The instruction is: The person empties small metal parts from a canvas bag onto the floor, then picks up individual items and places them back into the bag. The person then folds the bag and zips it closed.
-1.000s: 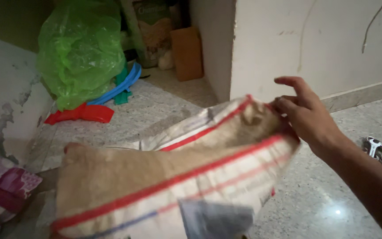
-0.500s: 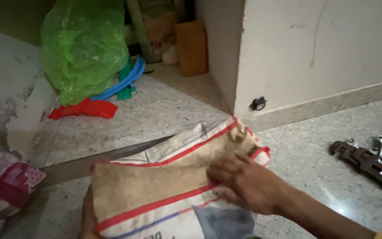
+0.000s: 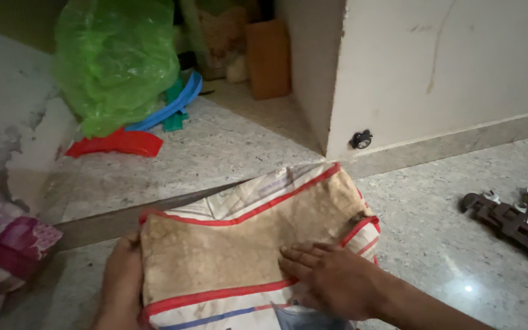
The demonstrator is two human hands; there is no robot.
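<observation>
A folded woven sack (image 3: pixel 239 238), dusty tan with red stripes and a blue line, lies on the speckled stone floor (image 3: pixel 435 232) in front of me. My right hand (image 3: pixel 331 278) rests flat on its lower right part, fingers pointing left. My left hand (image 3: pixel 120 284) grips the sack's left edge from the side, its fingers hidden under the fabric.
Wrenches and pliers (image 3: pixel 520 220) lie at the right. A green plastic bag (image 3: pixel 114 58), blue and red plastic pieces (image 3: pixel 117 142) and a brown box (image 3: pixel 268 58) sit in the raised alcove behind. A pink striped cloth (image 3: pixel 4 250) is at the left. A white wall corner (image 3: pixel 337 91) stands ahead.
The sack has come down from being held up to lying folded on the floor. My right hand moved from its upper right corner to pressing flat on top.
</observation>
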